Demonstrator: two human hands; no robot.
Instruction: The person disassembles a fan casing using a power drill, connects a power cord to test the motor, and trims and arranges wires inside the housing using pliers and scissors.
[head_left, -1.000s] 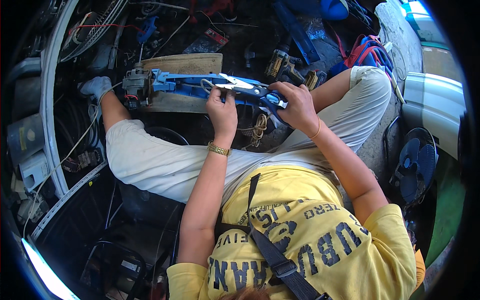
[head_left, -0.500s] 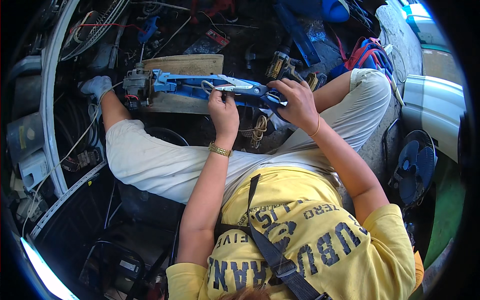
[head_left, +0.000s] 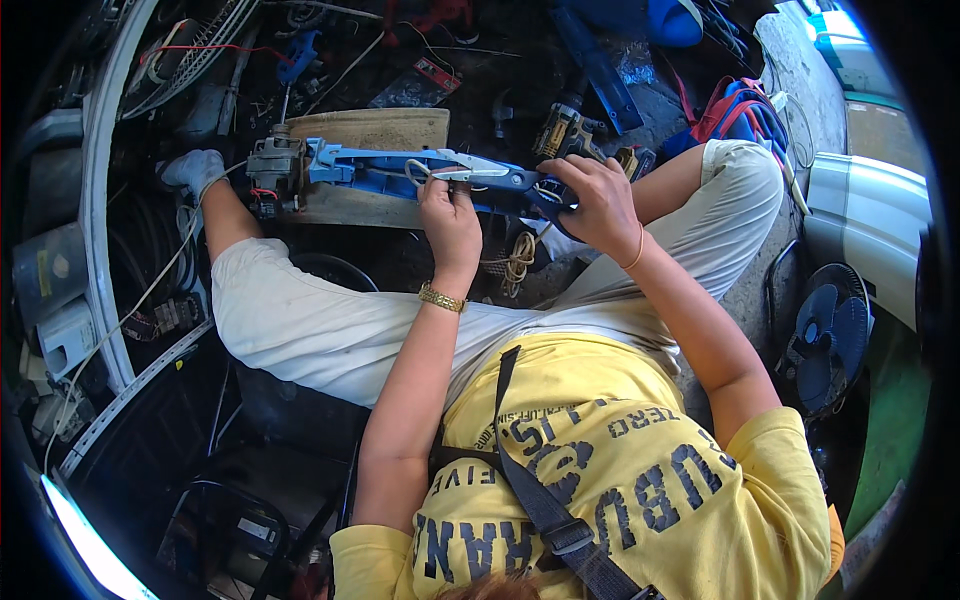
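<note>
My right hand (head_left: pixel 604 207) is closed around the dark handles of a pair of scissors (head_left: pixel 490 176). Their silver blades point left, toward my left hand (head_left: pixel 450 222). The fingers of that hand are pinched on a pale cord (head_left: pixel 412 171) beside the blades. Beneath the scissors lies a long blue plastic fan stand (head_left: pixel 372 166). A grey motor (head_left: pixel 274 163) with red wires sits at its left end. Whether the blades touch the cord is too small to tell.
A wooden board (head_left: pixel 390 130) lies under the stand. Beyond it are a cordless drill (head_left: pixel 556 128), a hammer (head_left: pixel 501 112) and a blue strip (head_left: pixel 600 75). A tied cord bundle (head_left: pixel 518 262) hangs near my knees. A black fan (head_left: pixel 826 335) stands at right.
My right hand has shifted very slightly to the right with the scissors. The left hand, cord and fan stand look nearly the same.
</note>
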